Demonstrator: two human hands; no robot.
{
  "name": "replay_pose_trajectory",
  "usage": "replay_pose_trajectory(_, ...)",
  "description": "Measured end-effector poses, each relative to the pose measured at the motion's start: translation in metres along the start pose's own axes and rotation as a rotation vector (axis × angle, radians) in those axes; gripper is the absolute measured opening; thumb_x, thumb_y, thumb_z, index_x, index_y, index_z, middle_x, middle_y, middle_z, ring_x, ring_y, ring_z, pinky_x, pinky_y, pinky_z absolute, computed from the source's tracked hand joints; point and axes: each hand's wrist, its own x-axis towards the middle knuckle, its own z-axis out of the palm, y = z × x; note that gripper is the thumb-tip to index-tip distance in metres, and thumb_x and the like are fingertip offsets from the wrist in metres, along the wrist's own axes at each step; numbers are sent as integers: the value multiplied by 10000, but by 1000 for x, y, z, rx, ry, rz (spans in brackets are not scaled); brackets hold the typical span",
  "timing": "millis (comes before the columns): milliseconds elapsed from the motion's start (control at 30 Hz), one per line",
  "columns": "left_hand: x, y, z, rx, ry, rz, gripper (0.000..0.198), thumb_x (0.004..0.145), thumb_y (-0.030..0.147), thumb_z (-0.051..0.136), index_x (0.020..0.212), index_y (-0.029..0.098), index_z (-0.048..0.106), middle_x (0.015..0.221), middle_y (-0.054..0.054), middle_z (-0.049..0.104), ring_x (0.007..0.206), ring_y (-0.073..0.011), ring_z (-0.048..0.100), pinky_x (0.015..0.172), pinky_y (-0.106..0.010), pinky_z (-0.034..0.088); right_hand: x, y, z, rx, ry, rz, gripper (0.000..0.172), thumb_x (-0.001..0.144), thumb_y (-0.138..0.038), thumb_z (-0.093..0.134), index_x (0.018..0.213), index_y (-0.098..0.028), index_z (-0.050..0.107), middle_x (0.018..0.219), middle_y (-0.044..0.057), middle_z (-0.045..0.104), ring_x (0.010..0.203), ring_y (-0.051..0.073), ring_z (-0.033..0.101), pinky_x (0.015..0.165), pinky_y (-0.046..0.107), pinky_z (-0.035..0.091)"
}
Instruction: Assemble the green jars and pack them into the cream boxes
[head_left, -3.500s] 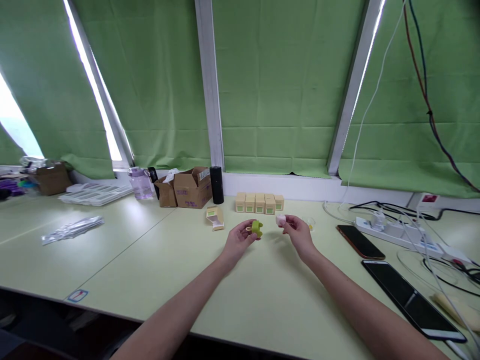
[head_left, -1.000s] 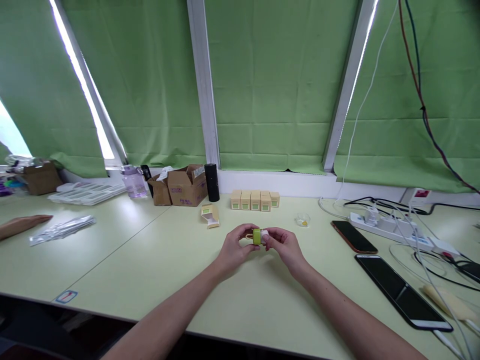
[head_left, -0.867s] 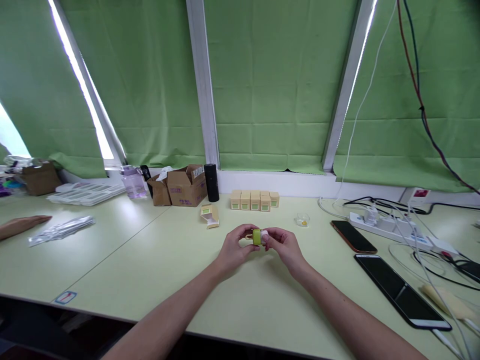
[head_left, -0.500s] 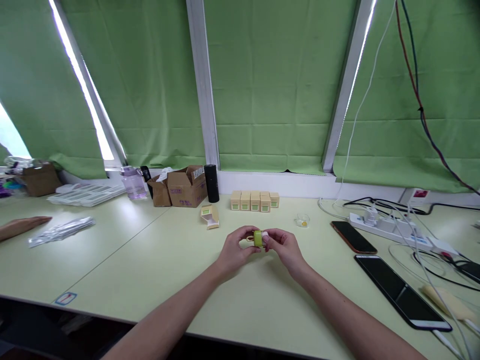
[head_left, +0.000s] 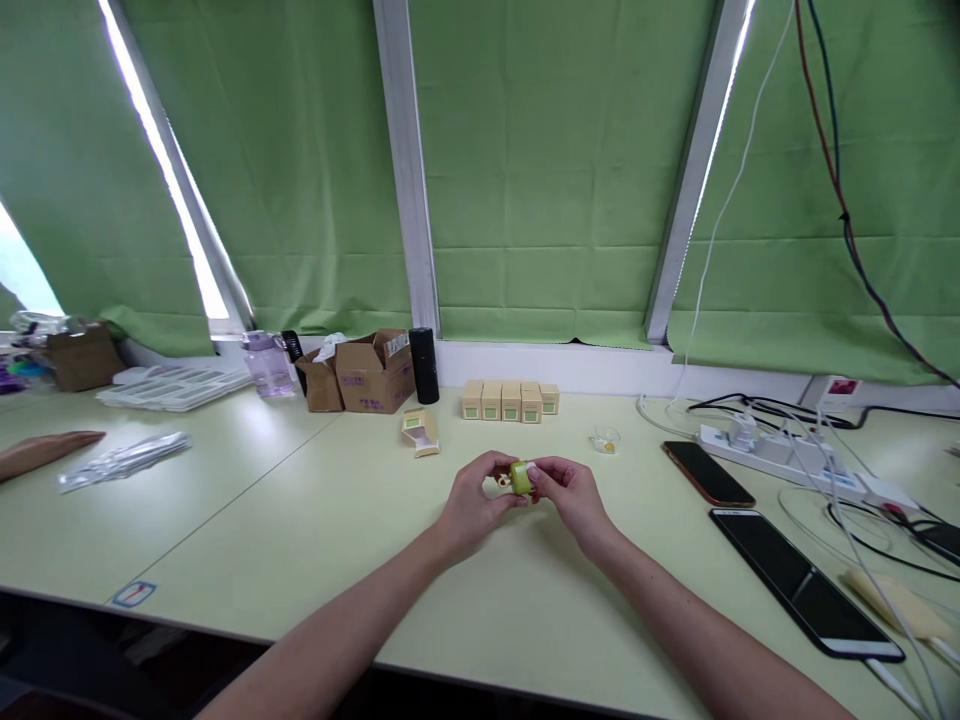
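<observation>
Held between my two hands, just above the table, is a small green object [head_left: 520,478] with a white end and cream-coloured bits sticking out at its left. Thumb and fingers of my left hand [head_left: 478,505] pinch it from the left side. From the other side my right hand [head_left: 568,494] grips the white end with thumb and forefinger. Its exact kind is too small to make out. Beyond my hands lies an opened small cardboard box [head_left: 421,433]. Several small closed boxes [head_left: 511,402] stand in a row farther back.
To the right lie two phones [head_left: 707,473], a power strip [head_left: 780,458] and tangled cables. A small clear dish [head_left: 604,440] sits behind my right hand. Brown cartons [head_left: 373,375] and a black cylinder [head_left: 424,366] stand at the back. Another person's hand [head_left: 52,452] rests at far left near plastic bags [head_left: 126,461].
The green object has tilted and turned slightly between my fingers, and its cream-coloured bits show more at the left. Both hands keep almost the same place.
</observation>
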Motion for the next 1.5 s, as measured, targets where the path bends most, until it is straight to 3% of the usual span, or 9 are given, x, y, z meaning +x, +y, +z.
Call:
replay_pose_trajectory(300, -4, -1, 3, 24, -3, -2, 325, 761, 215, 806, 1068, 204, 699, 1013, -51, 734, 914, -200, 656, 880, -364, 551, 1, 4, 1, 4, 51, 21, 524, 656, -645, 859, 812, -155, 756, 731, 79, 744, 583, 175, 623, 603, 331, 537)
replay_pose_trajectory(500, 2, -6, 2, -353, -52, -138, 472, 805, 351, 815, 1208, 161, 659, 1090, -111, 724, 954, -219, 681, 881, -381, 561, 1, 1, -1, -128, 23, -54, 562, 794, -728, 702, 808, -168, 737, 646, 64, 691, 587, 191, 622, 603, 335, 527)
replay_pose_trajectory(567, 5, -9, -1, -494, -83, -190, 554, 827, 441, 799, 1263, 137, 645, 1072, -127, 719, 887, -205, 677, 828, -369, 559, -2, -2, -2, -248, 51, -142, 503, 847, -675, 678, 885, -178, 742, 729, 76, 715, 635, 196, 636, 618, 332, 532)
replay_pose_trajectory(667, 6, -9, -4, -646, -138, -235, 558, 845, 487, 781, 1247, 118, 666, 1076, -137, 706, 812, -176, 654, 784, -349, 546, -9, -6, -3, -443, 85, -366, 370, 865, -494, 724, 1106, -214, 712, 1066, 115, 729, 713, 192, 656, 636, 337, 554)
replay_pose_trajectory(733, 5, -6, -5, -710, -193, -249, 506, 856, 477, 776, 1207, 122, 689, 1076, -135, 697, 833, -180, 652, 781, -337, 538, -12, -5, -3, -558, 24, -498, 380, 877, -383, 710, 1231, -251, 674, 1242, 125, 678, 732, 188, 661, 629, 346, 563)
replay_pose_trajectory(833, 2, -2, -5, -756, -265, -288, 481, 865, 469, 775, 1220, 160, 676, 1037, -117, 699, 883, -200, 667, 787, -330, 532, -14, -2, -3, -677, -68, -592, 375, 915, -276, 643, 1290, -294, 661, 1314, 102, 662, 838, 214, 696, 642, 349, 573)
replay_pose_trajectory(933, 0, 1, -4, -776, -292, -308, 441, 876, 482, 761, 1187, 186, 660, 988, -94, 698, 872, -191, 670, 767, -314, 523, -13, 2, -2, -680, -95, -613, 370, 952, -225, 585, 1306, -303, 657, 1273, 83, 700, 985, 248, 711, 693, 352, 592)
replay_pose_trajectory(1167, 3, -1, -5, -669, -281, -265, 433, 894, 511, 729, 1170, 179, 698, 1039, -104, 701, 852, -173, 657, 736, -296, 514, -9, 8, -6, -711, -84, -639, 365, 954, -248, 622, 1315, -287, 662, 1262, 89, 729, 1087, 284, 711, 671, 369, 619)
replay_pose_trajectory(1500, -2, -2, 3, -493, -221, -243, 629, 919, 499, 694, 1443, 190, 533, 1249, -151, 669, 991, -237, 691, 794, -383, 615, -3, 20, -8, -940, 23, -903, 325, 1003, -218, 585, 1316, -239, 668, 1227, 110, 753, 1071, 255, 742, 875, 412, 658)
